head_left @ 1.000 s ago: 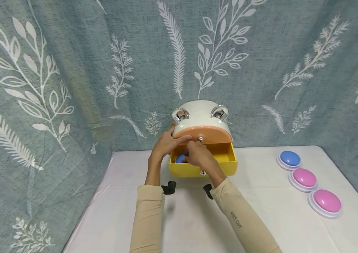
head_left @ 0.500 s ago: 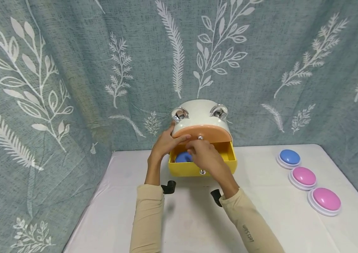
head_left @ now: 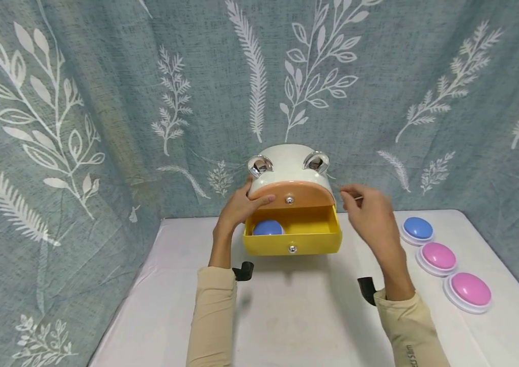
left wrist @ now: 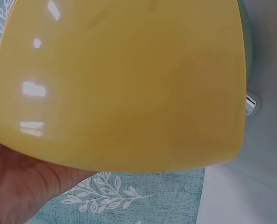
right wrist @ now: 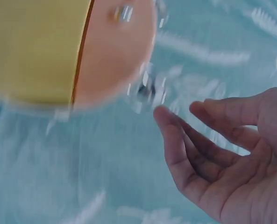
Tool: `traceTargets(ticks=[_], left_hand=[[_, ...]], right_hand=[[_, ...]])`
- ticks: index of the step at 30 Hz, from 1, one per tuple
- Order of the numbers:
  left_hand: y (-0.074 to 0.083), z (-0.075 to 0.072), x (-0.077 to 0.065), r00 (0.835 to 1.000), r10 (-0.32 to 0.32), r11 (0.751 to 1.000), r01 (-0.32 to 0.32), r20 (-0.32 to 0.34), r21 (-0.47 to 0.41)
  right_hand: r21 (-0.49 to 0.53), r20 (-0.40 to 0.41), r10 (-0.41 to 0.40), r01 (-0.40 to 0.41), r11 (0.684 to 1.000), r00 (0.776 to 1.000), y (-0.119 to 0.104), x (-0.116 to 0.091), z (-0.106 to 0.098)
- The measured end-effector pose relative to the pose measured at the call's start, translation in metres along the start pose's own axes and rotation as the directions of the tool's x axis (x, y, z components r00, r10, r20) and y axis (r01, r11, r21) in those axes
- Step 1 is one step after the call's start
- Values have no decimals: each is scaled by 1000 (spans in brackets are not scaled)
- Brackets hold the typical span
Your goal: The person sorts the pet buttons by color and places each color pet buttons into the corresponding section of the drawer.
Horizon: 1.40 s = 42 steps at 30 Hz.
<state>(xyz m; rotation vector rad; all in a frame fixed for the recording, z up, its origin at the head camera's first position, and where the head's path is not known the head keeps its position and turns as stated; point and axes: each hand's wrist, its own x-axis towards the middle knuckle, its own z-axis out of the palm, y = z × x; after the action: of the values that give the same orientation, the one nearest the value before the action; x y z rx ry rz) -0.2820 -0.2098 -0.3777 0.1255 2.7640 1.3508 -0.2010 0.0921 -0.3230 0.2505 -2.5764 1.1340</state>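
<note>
Blue button (head_left: 267,228) lies in the left end of the open yellow drawer (head_left: 292,243), dome up, free of both hands. That drawer is pulled out from the bottom of a small storage box (head_left: 290,168) with a white rounded top, two shiny ears and a closed orange drawer (head_left: 297,194) above the yellow one; each drawer front carries a small silver knob. The box stands at the back of the white surface (head_left: 287,316), close against a grey-green curtain (head_left: 103,102) printed with white leaves.

Left hand (head_left: 239,209) rests against the left side of the box — thumb lying along the orange drawer front, the other fingers reaching round the side. In the left wrist view the yellow drawer's glossy underside fills the picture, with the palm (left wrist: 21,186) just below it.

Right hand (head_left: 369,214) hangs in the air to the right of the box, apart from it and holding nothing; the right wrist view shows its fingers (right wrist: 175,140) loosely bent and spread, though blurred. It sits between the box and a row of three more buttons along the right edge — another blue button (head_left: 417,229) farthest back, then a pink button (head_left: 438,257), then a second pink button (head_left: 470,290) nearest the person.
</note>
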Motion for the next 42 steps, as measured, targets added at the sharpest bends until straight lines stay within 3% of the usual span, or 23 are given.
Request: traceTargets(ticks=[8,11,14,18,21,25,27,33,42], left_hand=[[-5,-1,0,1000,-4,1000,4,5,-6],[-7,-3,0,1000,-7,1000,7,12,-15],[-8,-5,-1,1000,-6,1000,6,7,-25],[-7,-5,0,1000,-1,999,1,4,-32],[-6,-5,0,1000,-2,1000,2,6,-30],[-3,-3,0,1000,2,1000,-2,-4,-27],[-2,-3,-1,1000,3,1000,-3,-6,-26],[-3,-1,0,1000,4,999,-4,-2,-34],[-2,0,0,1000,1,999,-1,2,-38]], right_hand=[[-172,-80,143,-155,973,986,77,14,-36],[-223,-50,209,-215,951,977,108,25,-42],[-260,32,307,-289,921,951,137,35,-45],[-316,195,437,-366,875,878,175,46,-44],[-361,315,521,-407,839,793,198,53,-40],[-373,376,591,-468,801,713,220,58,-35],[-363,377,596,-479,799,709,226,57,-34],[-357,378,560,-442,823,738,236,52,-30],[-303,237,567,-494,815,789,242,47,-14]])
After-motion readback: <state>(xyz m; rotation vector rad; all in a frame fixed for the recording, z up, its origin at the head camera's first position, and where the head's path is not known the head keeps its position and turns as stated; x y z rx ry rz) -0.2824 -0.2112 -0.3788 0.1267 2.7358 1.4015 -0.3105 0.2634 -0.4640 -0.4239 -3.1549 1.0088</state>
